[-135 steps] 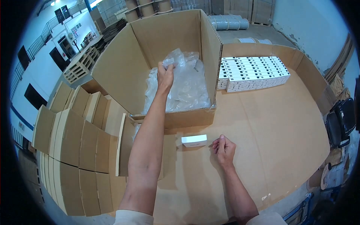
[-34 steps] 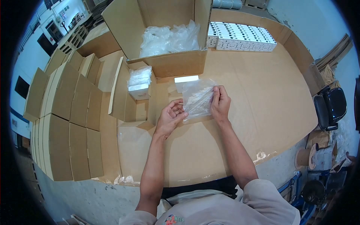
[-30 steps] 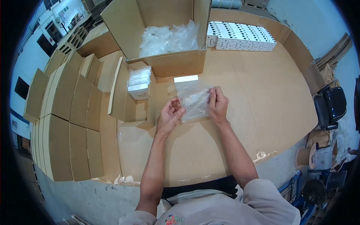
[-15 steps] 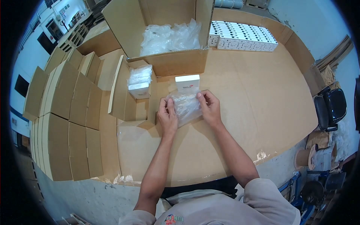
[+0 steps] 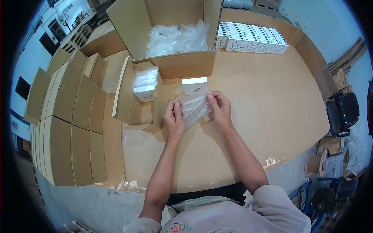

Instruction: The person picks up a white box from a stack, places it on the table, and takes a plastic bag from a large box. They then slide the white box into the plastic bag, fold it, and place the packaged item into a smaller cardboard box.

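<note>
Head view: my left hand (image 5: 174, 120) and right hand (image 5: 222, 112) pinch the plastic bag (image 5: 193, 110) spread between them, white box (image 5: 195, 86) at twelve o'clock.

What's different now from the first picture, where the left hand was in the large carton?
The left hand has come out of the large carton, back toward the person, with a clear bag; the right hand has taken hold of it too. The white box and the stacked white boxes stayed put.
</note>
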A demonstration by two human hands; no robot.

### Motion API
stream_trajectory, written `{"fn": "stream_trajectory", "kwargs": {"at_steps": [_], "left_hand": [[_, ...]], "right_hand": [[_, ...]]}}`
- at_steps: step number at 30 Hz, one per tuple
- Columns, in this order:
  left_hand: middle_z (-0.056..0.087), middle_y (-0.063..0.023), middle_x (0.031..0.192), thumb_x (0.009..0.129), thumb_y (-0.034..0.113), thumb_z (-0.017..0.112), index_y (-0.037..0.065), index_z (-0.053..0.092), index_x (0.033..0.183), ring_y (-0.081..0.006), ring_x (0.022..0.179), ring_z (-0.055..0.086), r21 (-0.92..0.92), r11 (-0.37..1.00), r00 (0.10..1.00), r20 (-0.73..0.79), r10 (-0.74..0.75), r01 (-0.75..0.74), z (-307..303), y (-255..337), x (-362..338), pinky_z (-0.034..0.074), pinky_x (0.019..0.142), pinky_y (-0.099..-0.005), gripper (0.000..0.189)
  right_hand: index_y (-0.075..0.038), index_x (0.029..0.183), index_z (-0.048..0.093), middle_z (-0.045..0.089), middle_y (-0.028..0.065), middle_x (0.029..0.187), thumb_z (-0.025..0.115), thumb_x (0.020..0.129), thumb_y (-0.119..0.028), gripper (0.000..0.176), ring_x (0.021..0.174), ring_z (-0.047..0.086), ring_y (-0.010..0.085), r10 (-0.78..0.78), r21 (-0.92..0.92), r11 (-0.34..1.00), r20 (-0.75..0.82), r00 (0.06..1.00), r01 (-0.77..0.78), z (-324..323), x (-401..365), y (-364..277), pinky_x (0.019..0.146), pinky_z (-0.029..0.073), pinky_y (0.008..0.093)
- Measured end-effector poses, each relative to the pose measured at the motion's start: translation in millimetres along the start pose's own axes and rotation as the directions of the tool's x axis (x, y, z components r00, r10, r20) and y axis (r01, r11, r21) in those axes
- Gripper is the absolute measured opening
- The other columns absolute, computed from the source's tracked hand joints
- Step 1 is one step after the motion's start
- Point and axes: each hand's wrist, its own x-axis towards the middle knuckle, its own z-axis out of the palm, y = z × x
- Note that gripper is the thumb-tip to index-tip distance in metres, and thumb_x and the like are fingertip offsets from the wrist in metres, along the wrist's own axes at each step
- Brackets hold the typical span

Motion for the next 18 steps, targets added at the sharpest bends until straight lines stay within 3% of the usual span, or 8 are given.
{"fn": "stream_trajectory", "kwargs": {"at_steps": [3,6,9,12,15,18], "left_hand": [[0.048,0.0018,0.076,0.111,0.027,0.048,0.002,0.054,0.093,-0.0093,0.071,0.043,-0.037,0.989,0.989,0.034,-0.141,0.142,-7.1,5.8,1.4,0.041,0.065,-0.0278,0.032],[0.051,0.0036,0.087,0.112,0.031,0.046,0.003,0.056,0.095,-0.008,0.082,0.045,-0.08,0.994,0.997,-0.021,-0.076,0.074,-6.1,-12.2,5.6,0.041,0.073,-0.0245,0.034],[0.052,0.0044,0.089,0.113,0.031,0.046,0.005,0.057,0.096,-0.0067,0.084,0.045,-0.151,0.978,0.99,0.007,-0.142,0.141,-6.5,-17.5,6.5,0.041,0.074,-0.0235,0.033],[0.044,0.0024,0.081,0.113,0.028,0.044,0.003,0.049,0.09,-0.009,0.078,0.039,-0.242,0.95,0.976,-0.041,-0.213,0.197,-4.3,-15.1,9.2,0.039,0.071,-0.026,0.034],[0.043,0.0032,0.081,0.113,0.029,0.044,0.004,0.049,0.089,-0.0092,0.078,0.039,-0.198,0.97,0.988,-0.031,-0.151,0.142,-8.2,-15.2,11.1,0.039,0.071,-0.0259,0.034],[0.043,0.0014,0.079,0.113,0.029,0.044,0.003,0.048,0.089,-0.0105,0.076,0.039,-0.157,0.964,0.976,0.002,-0.217,0.215,-8.2,-6.1,8.7,0.04,0.07,-0.0272,0.035]], "right_hand": [[-0.003,0.101,0.068,0.064,-0.0019,0.081,0.064,0.104,-0.027,0.024,0.07,0.054,0.0072,0.115,0.258,0.961,-0.048,0.992,-0.099,0.8,2.1,-14.3,0.066,0.046,0.0261],[-0.002,0.099,0.066,0.062,-0.0001,0.077,0.068,0.101,-0.029,0.028,0.066,0.052,0.0094,-0.053,-0.213,0.975,0.067,0.996,0.066,-5.5,-3.7,-5.7,0.062,0.045,0.0279],[0.0,0.094,0.06,0.059,0.0005,0.071,0.07,0.1,-0.032,0.033,0.063,0.05,0.0096,-0.04,-0.461,0.877,0.208,0.977,0.134,-4.2,-10.6,-8.2,0.058,0.044,0.029],[0.0,0.086,0.056,0.055,0.0008,0.067,0.07,0.1,-0.031,0.036,0.062,0.049,0.0078,-0.021,-0.386,0.917,0.201,0.979,0.099,-3.7,-8.2,4.4,0.056,0.042,0.0287],[0.0,0.079,0.053,0.053,0.0021,0.063,0.07,0.1,-0.029,0.04,0.06,0.046,0.0066,0.047,-0.181,0.983,0.066,0.997,-0.035,5.1,-8.8,-3.1,0.054,0.04,0.0292],[0.001,0.076,0.052,0.05,0.0031,0.061,0.068,0.102,-0.028,0.042,0.059,0.042,0.0066,0.146,-0.235,0.965,0.103,0.984,-0.118,13.7,-14.2,-20.0,0.053,0.038,0.03]]}}
